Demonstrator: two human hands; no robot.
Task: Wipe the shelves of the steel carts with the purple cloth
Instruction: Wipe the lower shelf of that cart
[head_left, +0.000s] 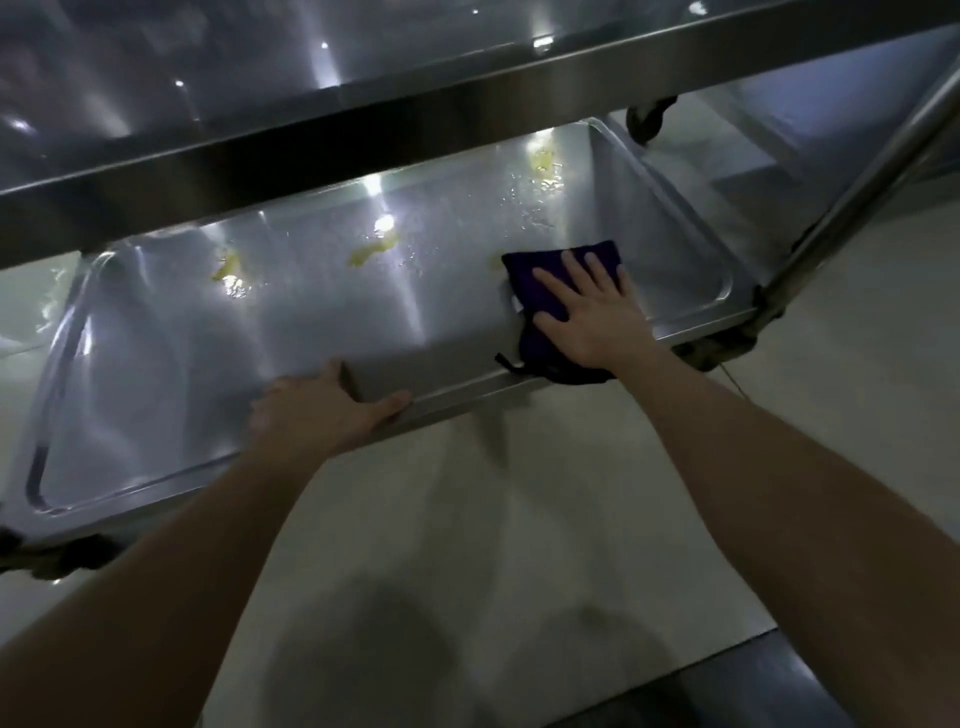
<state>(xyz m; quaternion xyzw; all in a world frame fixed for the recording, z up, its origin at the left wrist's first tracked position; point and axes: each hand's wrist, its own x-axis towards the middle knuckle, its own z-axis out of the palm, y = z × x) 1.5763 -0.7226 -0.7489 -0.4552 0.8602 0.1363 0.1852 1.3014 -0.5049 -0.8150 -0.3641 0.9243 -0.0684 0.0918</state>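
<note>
The steel cart's lower shelf (311, 332) spreads below me, shiny and wet, with yellow smears (371, 252) near its back and water drops at the back right. The folded purple cloth (540, 270) lies on the shelf's right part, its near end hanging over the front rim. My right hand (587, 312) presses flat on the cloth with fingers spread. My left hand (322, 405) grips the shelf's front rim, thumb along the edge and fingers over it.
The upper shelf (260, 93) overhangs the back of the lower one. A slanted steel post (857, 192) rises at the right corner. A castor (647, 119) of another cart stands behind on the pale tiled floor (467, 519). A dark strip crosses the bottom right.
</note>
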